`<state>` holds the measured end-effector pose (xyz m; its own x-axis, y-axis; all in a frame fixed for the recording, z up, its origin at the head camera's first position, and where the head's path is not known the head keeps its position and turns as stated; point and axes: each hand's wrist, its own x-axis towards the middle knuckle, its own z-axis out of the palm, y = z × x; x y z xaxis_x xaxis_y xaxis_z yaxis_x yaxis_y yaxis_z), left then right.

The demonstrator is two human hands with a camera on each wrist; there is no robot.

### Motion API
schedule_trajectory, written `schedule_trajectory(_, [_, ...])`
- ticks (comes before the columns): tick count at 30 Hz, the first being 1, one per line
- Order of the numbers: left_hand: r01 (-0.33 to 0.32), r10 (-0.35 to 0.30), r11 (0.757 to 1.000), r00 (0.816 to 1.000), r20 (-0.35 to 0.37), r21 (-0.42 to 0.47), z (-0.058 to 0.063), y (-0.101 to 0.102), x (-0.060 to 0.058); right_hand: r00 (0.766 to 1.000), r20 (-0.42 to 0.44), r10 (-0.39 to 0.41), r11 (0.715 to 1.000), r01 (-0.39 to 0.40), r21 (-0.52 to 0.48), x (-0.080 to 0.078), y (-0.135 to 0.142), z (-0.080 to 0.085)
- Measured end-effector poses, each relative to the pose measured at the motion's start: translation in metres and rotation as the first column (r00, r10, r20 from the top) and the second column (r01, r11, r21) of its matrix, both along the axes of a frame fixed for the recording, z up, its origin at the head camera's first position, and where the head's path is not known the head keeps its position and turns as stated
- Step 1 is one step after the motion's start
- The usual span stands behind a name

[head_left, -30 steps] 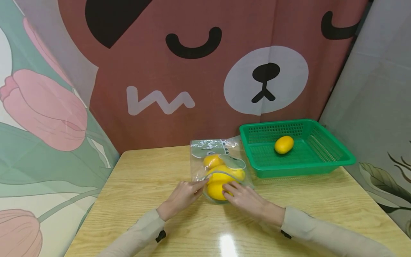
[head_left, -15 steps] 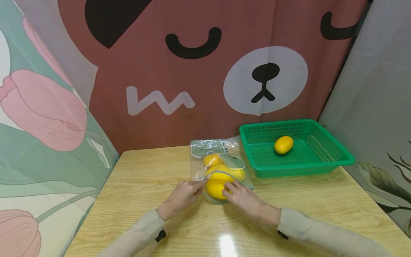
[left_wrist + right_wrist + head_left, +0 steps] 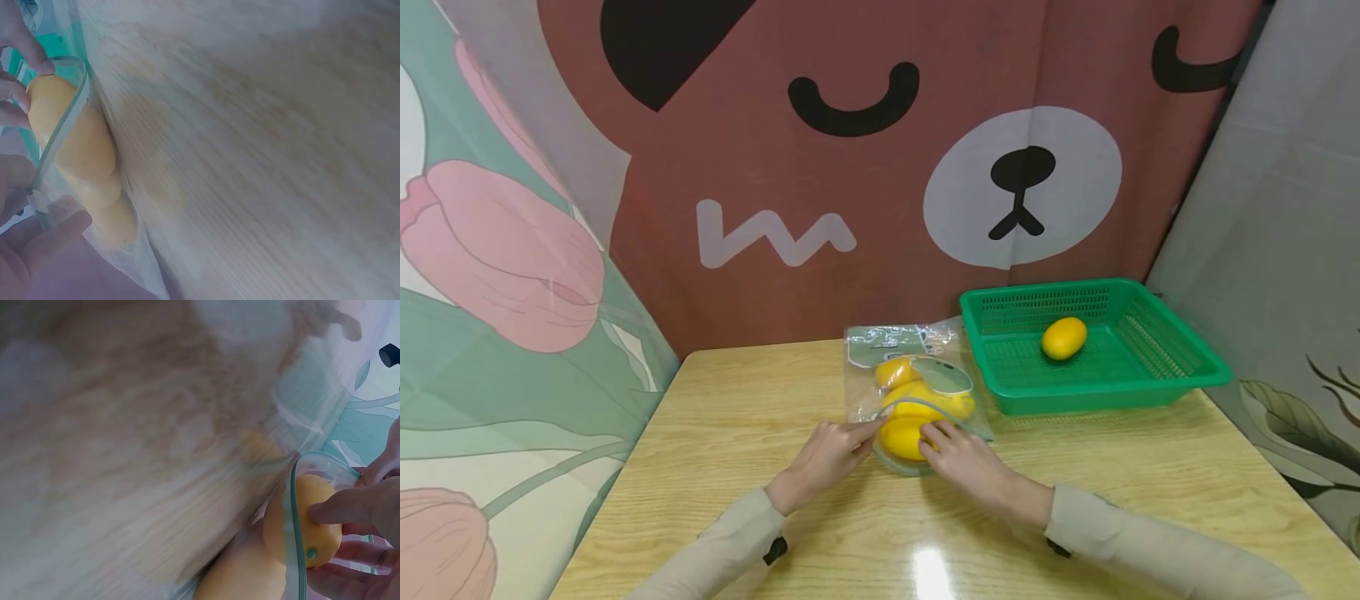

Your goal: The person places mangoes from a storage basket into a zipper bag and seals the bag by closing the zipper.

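Note:
A clear zip bag (image 3: 859, 396) with a green cartoon print lies on the table, its green-edged mouth towards me. Several smooth yellow mangoes are inside. My left hand (image 3: 829, 458) pinches the bag's mouth at its left side; in the left wrist view a pale zip slider (image 3: 39, 201) shows at its fingers. At the opening, my right hand (image 3: 973, 468) grips the nearest mango (image 3: 898, 439) by its right end. The right wrist view shows thumb and fingers around that mango (image 3: 320, 532), beside its small green stem spot, within the raised bag rim (image 3: 294, 531).
A green plastic basket (image 3: 1097, 398) stands at the back right, close to the bag. One more mango (image 3: 1064, 338) lies in it. The wooden table (image 3: 752, 383) ends at a curtain (image 3: 760, 308) printed with a bear face.
The nearest mango has slid slightly away from me, deeper into the bag, with my right hand following a little leftwards. My left hand has stayed at the bag's mouth.

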<state>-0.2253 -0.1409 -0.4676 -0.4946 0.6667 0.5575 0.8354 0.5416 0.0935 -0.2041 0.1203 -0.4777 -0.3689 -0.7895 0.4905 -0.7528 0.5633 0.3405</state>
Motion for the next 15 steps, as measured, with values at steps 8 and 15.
schedule_trajectory(8, [-0.003, 0.003, 1.000, 1.000, 0.006, -0.002, 0.0017, 0.0008, 0.0007, 1.000, 0.020, -0.021, 1.000, 0.021, -0.003, 0.0026, 0.0017, 0.0007])
schedule_trajectory(15, [-0.005, 0.005, 1.000, 1.000, 0.010, -0.009, 0.0023, 0.0002, 0.0011, 0.998, 0.037, -0.042, 0.999, 0.042, 0.011, 0.0044, 0.0040, 0.0014])
